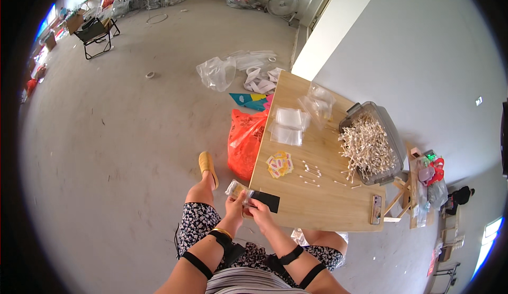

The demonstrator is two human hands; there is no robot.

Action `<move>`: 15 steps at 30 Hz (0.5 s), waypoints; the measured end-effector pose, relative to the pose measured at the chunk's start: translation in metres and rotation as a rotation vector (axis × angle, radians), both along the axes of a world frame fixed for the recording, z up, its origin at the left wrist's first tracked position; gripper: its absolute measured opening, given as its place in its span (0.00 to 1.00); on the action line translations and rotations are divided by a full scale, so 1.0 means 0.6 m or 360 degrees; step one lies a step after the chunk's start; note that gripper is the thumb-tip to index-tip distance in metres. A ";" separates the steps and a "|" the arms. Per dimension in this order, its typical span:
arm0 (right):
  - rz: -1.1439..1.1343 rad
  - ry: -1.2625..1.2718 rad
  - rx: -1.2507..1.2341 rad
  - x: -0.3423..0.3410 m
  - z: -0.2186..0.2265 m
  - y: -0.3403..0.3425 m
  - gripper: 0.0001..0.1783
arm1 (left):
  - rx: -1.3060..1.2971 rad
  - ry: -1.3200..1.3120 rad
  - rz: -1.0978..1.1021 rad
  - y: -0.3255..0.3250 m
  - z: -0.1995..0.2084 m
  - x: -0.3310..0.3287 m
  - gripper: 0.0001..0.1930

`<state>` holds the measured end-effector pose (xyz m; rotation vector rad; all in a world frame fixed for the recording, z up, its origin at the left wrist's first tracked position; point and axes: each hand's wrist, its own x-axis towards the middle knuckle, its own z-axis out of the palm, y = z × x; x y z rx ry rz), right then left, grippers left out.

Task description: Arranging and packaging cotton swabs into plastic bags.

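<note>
Both my hands are at the table's near left corner, closed on a small clear plastic bag (pixel 238 189) with something pale and yellowish inside. My left hand (pixel 234 207) grips the bag from the left, fingers bent around it. The fingers of my right hand (pixel 259 214) pinch its lower right edge. Just beyond my right hand a flat black rectangle (pixel 267 201) lies on the table. Past it are a pile of small yellow-and-white cards (pixel 280 164) and several loose cotton swabs (pixel 311 171). A stack of clear bags (pixel 289 126) lies farther back.
The wooden table (pixel 328 204) carries a grey plastic bin (pixel 389 130) heaped with cotton swabs, and a phone (pixel 376 209) at its right edge. A red plastic bag (pixel 244 143) stands against its left side. Plastic wrap (pixel 217 73) lies on the floor. A folding chair (pixel 97 34) stands far left.
</note>
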<state>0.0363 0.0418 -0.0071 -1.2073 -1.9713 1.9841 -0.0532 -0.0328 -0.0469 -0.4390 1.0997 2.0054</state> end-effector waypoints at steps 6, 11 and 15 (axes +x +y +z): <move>0.0130 0.0054 -0.0403 -0.003 0.039 0.017 0.22 | -0.0119 0.0046 -0.0058 -0.005 0.019 -0.013 0.15; 0.0178 -0.0002 -0.0641 -0.036 0.065 0.002 0.21 | -0.0200 0.0144 -0.0161 -0.045 0.020 -0.063 0.17; 0.0230 0.0194 -0.0511 -0.064 0.087 -0.014 0.17 | -0.0041 0.0175 -0.0011 -0.073 0.089 -0.077 0.17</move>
